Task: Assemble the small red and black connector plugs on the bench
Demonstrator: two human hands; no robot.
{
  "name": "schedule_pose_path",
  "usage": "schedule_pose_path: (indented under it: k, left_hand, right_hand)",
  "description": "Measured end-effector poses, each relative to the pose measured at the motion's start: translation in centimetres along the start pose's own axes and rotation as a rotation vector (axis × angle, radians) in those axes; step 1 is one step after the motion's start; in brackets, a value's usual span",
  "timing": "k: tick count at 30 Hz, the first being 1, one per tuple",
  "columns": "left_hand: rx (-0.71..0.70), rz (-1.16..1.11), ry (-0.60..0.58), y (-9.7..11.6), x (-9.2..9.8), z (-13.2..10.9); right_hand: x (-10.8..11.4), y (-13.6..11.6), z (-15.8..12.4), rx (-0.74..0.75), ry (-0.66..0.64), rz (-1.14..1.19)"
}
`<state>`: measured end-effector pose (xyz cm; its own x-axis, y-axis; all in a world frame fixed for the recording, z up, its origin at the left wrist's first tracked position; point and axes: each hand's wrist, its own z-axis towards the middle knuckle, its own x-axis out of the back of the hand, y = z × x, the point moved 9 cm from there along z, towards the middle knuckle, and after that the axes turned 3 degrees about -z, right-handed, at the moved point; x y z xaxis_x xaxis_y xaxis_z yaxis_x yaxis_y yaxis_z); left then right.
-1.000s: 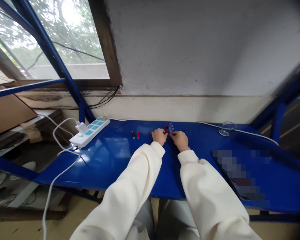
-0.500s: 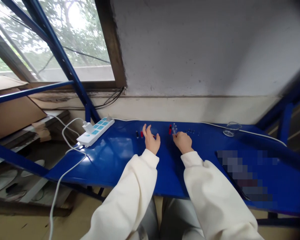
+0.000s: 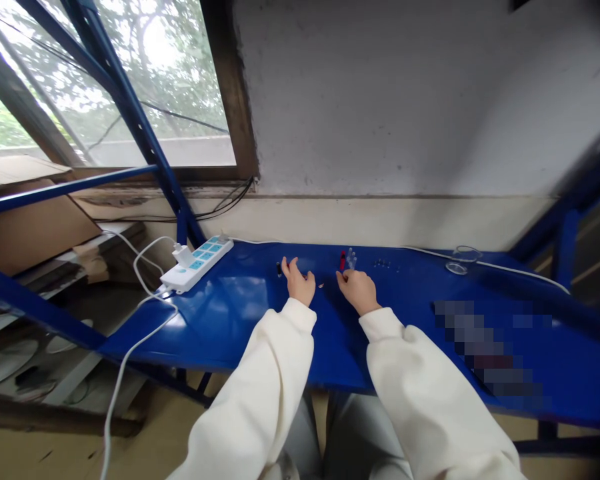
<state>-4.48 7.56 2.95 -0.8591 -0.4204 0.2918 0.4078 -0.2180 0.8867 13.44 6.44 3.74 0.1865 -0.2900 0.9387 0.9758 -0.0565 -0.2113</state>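
Note:
My left hand (image 3: 301, 285) hovers over the blue table with its fingers spread and curved, holding nothing I can see. Just beyond its fingertips stands a small black-topped vial (image 3: 279, 269). My right hand (image 3: 359, 291) is closed in a pinch, thumb and forefinger pointing left; whatever they grip is too small or hidden to make out. Right behind those fingers are a small red vial (image 3: 343, 260) and a cluster of small clear tubes (image 3: 351, 257), partly covered by the hand. A tiny pale piece (image 3: 321, 286) lies between the two hands.
Several tiny clear pieces (image 3: 381, 263) lie right of the tubes. A clear round container (image 3: 457, 268) sits at the back right near a white cable. A white power strip (image 3: 197, 265) with a plugged adapter occupies the back left. A blurred-out dark flat object (image 3: 480, 347) lies front right.
My right hand has shifted slightly left and toward me, still pinched. My left hand has moved a little left, now covering the red piece seen beside the black-topped vial.

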Motion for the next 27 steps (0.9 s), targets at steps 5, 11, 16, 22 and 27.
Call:
schedule_pose_path:
  k: [5,11,16,22,27]
  left_hand:
    - [0.045,-0.044,0.004,-0.6,-0.2,0.1]
    - [0.044,-0.137,0.049,-1.2,-0.1,0.6]
    - [0.235,-0.480,0.035,-2.7,-0.9,0.6]
    - [0.389,-1.061,-0.169,-1.2,-3.3,-0.5]
    - [0.540,-1.277,-0.375,0.1,-4.9,-1.6]
  right_hand:
    - [-0.2,-0.1,-0.1,0.000,-0.005,-0.005]
    - [-0.2,0.0,-0.1,0.014,0.006,0.017]
    - [0.0,-0.2,-0.1,0.029,0.036,0.085]
    - [0.3,-1.3,-0.3,0.104,0.074,0.380]
    - [0.2,-1.7,-0.6,0.106,0.043,0.688]
